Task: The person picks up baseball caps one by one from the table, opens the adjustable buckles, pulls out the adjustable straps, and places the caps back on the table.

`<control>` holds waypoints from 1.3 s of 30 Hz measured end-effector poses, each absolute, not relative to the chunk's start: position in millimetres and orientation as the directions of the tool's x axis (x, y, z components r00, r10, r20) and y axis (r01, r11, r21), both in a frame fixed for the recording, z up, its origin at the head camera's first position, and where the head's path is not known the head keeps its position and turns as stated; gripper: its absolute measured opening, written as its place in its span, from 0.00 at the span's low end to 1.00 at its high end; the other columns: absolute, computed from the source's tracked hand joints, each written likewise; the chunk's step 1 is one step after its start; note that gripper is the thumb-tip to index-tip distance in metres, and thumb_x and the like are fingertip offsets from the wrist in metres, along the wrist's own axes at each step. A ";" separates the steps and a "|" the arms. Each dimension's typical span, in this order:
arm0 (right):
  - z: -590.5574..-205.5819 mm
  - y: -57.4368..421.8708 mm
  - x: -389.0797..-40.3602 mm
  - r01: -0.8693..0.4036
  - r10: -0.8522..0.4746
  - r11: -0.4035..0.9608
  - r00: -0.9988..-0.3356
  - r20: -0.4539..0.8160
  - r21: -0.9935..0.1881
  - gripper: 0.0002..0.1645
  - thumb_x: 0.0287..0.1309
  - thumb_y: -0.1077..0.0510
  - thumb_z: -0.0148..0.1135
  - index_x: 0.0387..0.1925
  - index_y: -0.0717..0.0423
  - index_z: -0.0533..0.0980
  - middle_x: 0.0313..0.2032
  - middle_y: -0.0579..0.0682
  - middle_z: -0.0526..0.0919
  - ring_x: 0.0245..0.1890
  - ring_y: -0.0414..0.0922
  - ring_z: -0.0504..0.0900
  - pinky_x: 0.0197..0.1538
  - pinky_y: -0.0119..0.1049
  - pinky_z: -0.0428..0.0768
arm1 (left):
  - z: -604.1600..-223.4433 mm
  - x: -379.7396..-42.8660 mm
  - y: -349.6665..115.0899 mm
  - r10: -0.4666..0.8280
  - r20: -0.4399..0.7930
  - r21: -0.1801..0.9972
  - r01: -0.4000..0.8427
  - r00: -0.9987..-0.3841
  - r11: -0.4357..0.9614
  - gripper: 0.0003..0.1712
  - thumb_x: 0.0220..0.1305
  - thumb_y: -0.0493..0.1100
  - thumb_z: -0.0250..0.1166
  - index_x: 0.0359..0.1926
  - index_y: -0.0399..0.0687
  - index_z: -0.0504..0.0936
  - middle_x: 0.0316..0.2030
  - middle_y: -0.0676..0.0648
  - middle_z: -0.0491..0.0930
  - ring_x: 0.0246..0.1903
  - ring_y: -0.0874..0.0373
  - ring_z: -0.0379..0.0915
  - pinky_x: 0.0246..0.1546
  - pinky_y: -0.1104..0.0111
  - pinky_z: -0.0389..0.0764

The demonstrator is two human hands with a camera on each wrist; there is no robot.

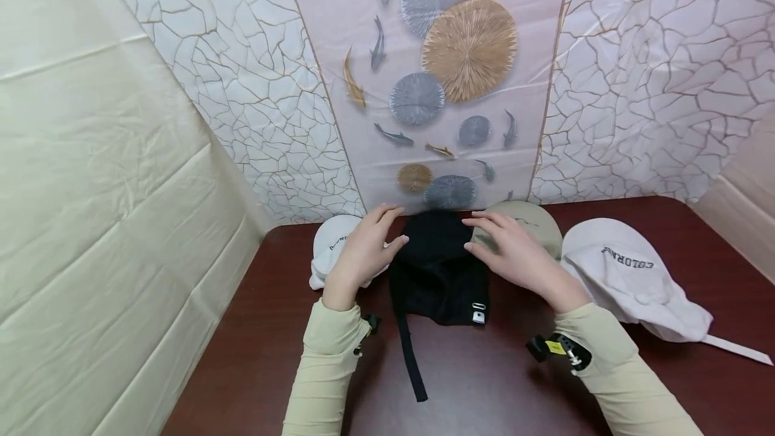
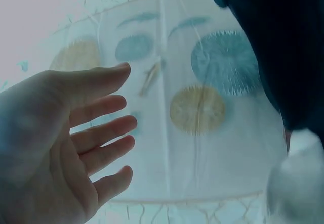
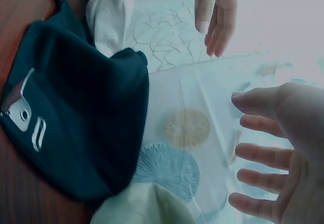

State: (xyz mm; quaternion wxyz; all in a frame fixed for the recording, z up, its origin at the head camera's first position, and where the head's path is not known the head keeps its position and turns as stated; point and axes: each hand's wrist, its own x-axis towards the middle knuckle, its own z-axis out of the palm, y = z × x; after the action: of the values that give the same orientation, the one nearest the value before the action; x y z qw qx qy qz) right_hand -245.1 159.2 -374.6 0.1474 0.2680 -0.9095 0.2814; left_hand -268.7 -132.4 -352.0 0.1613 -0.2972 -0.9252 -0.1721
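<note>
A black cap (image 1: 438, 274) lies on the dark red table, its strap trailing toward the front and a metal buckle at its near right edge. My left hand (image 1: 365, 247) is held over the cap's left side, fingers relaxed and holding nothing. On the opposite side my right hand (image 1: 514, 251) hovers with loosely spread fingers, also holding nothing. Both wrist views show a gap between the hands and the black cap (image 3: 76, 113). Behind the right hand sits a beige cap (image 1: 533, 224); a white cap (image 1: 331, 244) is partly hidden by the left hand.
At the right lies a larger white cap (image 1: 630, 281) with dark lettering, its strap reaching toward the table's right edge. A patterned cloth (image 1: 472, 52) hangs behind the table (image 1: 242, 355). Pale fabric (image 1: 121, 221) borders the left side.
</note>
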 end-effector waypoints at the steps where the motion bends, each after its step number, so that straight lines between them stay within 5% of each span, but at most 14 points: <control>1: -374.8 155.8 -246.0 -0.577 -0.414 0.694 -0.809 0.418 -0.430 0.28 0.69 0.51 0.63 0.66 0.57 0.73 0.65 0.62 0.71 0.66 0.63 0.67 0.65 0.63 0.63 | -352.2 -267.4 -138.7 0.482 0.397 0.220 0.591 -0.781 0.776 0.31 0.71 0.48 0.65 0.70 0.43 0.70 0.67 0.41 0.69 0.68 0.47 0.65 0.65 0.56 0.69; 10: -372.4 107.5 -257.0 -0.658 -0.513 0.644 -0.750 0.417 -0.390 0.29 0.69 0.50 0.64 0.67 0.55 0.73 0.68 0.61 0.69 0.68 0.60 0.65 0.66 0.59 0.65 | -346.2 -250.8 -214.1 0.304 0.362 0.201 0.392 -0.881 0.898 0.30 0.69 0.49 0.66 0.68 0.44 0.73 0.65 0.42 0.71 0.66 0.47 0.67 0.60 0.51 0.73; 20: -354.9 57.5 -255.0 -0.733 -0.581 0.572 -0.679 0.449 -0.368 0.28 0.69 0.49 0.64 0.67 0.52 0.73 0.68 0.59 0.69 0.69 0.58 0.66 0.67 0.57 0.65 | -343.2 -228.3 -267.9 0.236 0.345 0.232 0.326 -0.908 0.916 0.30 0.70 0.46 0.65 0.68 0.43 0.72 0.63 0.40 0.73 0.64 0.44 0.69 0.57 0.47 0.74; 31: -365.7 20.0 -271.3 -0.721 -0.624 0.569 -0.692 0.363 -0.396 0.27 0.68 0.51 0.64 0.65 0.54 0.74 0.65 0.59 0.72 0.68 0.57 0.66 0.66 0.53 0.68 | -358.0 -243.6 -268.8 0.237 0.226 0.222 0.287 -0.945 0.932 0.30 0.68 0.46 0.67 0.68 0.42 0.73 0.63 0.40 0.73 0.59 0.45 0.72 0.50 0.47 0.78; 39: -389.7 -6.2 -280.9 -0.663 -0.655 0.622 -0.732 0.187 -0.416 0.30 0.66 0.53 0.66 0.67 0.56 0.72 0.67 0.61 0.69 0.70 0.58 0.64 0.67 0.54 0.66 | -387.0 -262.6 -252.1 0.276 0.120 0.205 0.296 -0.954 0.933 0.30 0.63 0.42 0.71 0.64 0.42 0.76 0.60 0.40 0.76 0.60 0.44 0.73 0.56 0.50 0.76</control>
State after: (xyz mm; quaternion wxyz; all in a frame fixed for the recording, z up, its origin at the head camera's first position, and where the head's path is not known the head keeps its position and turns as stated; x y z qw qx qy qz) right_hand -280.9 -6.2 -389.7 0.0086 0.3660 -0.9006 0.2342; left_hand -262.6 -252.1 -387.0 0.0447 -0.1454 -0.9821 -0.1112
